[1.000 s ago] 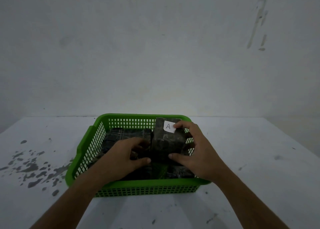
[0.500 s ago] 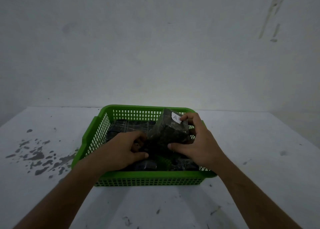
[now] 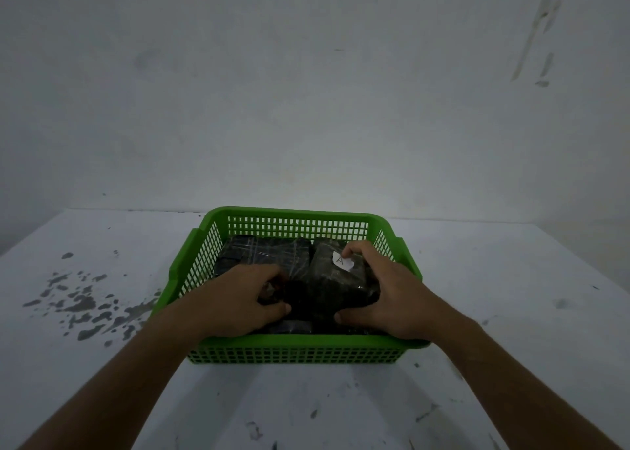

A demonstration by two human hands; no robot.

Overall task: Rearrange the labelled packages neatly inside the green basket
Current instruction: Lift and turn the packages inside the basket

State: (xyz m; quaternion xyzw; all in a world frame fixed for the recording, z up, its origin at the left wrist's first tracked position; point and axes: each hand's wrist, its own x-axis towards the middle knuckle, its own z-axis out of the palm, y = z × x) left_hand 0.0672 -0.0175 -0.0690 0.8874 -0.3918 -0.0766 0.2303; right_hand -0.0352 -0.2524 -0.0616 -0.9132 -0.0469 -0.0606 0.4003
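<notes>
A green slotted basket (image 3: 296, 226) stands on the white table, holding several dark plastic-wrapped packages. The package with the white "A" label (image 3: 335, 279) lies flat in the right half of the basket, label facing up. My right hand (image 3: 385, 293) grips it, fingertip at the label and thumb on its near edge. My left hand (image 3: 238, 299) rests inside the basket on the left edge of that package, fingers curled on the dark wrapping. Another dark package (image 3: 269, 253) lies at the back left. More packages at the front are mostly hidden under my hands.
The white table (image 3: 494, 313) carries dark paint splatters (image 3: 81, 303) left of the basket and small marks near the front. A plain grey wall rises close behind the basket. Bare table surface lies on both sides.
The "A" package stood upright a second ago, then tilted, and now lies flat and lower in the basket's right half. Both hands sank with it.
</notes>
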